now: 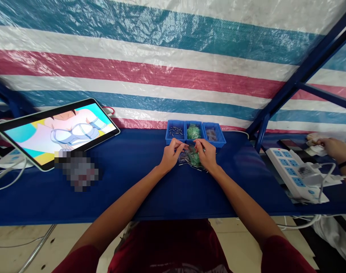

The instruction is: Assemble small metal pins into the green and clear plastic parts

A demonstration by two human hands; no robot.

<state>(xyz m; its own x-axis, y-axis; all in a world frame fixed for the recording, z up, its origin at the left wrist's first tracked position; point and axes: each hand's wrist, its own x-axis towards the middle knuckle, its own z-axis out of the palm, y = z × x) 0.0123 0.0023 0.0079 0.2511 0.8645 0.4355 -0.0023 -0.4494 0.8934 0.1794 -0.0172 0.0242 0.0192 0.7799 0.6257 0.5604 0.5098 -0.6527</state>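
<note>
My left hand point(170, 154) and my right hand point(207, 155) face each other over a small mixed pile point(192, 156) on the blue table. Green pieces, clear pieces and thin metal screws or pins lie in it. Thumb and forefinger are pinched together on both hands; whatever they hold is too small to name. Just behind stand three joined blue bins: the left bin point(167, 141) has metal screws or pins point(176, 131), the middle bin point(194, 122) has green pieces point(193, 132), and the right bin point(219, 144) has clear, brownish pieces point(211, 134).
A tablet point(59, 131) showing a cartoon leans at the left, beside a blurred-out object point(81, 172). At the right lie a white power strip point(288, 170) with cables and another person's hand point(334, 148). Blue metal frame bars point(281, 96) and a striped tarp point(161, 76) rise behind.
</note>
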